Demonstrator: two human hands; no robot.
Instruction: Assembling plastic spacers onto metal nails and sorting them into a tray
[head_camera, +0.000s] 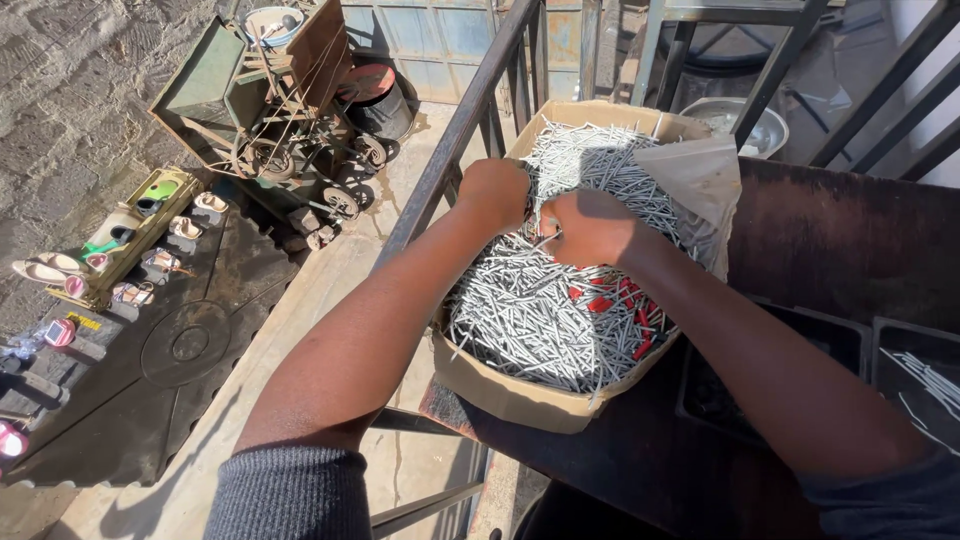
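A cardboard box (520, 398) full of shiny steel nails (540, 320) rests on a dark rusty table. Some red pieces (610, 300) show among the nails. My left hand (493, 192) is sunk into the nail pile at the box's upper left, fingers curled and hidden. Just to its right, my right hand (585, 228) is closed over a few nails. A torn cardboard flap (695, 175) hangs at the box's right side.
The dark table (850, 240) carries black trays (915, 375), one holding a few nails. A metal railing (450, 150) runs along the left. Below it lie a cart (270, 120), shoes on a rack (130, 250), a black mat and a metal bowl (730, 120).
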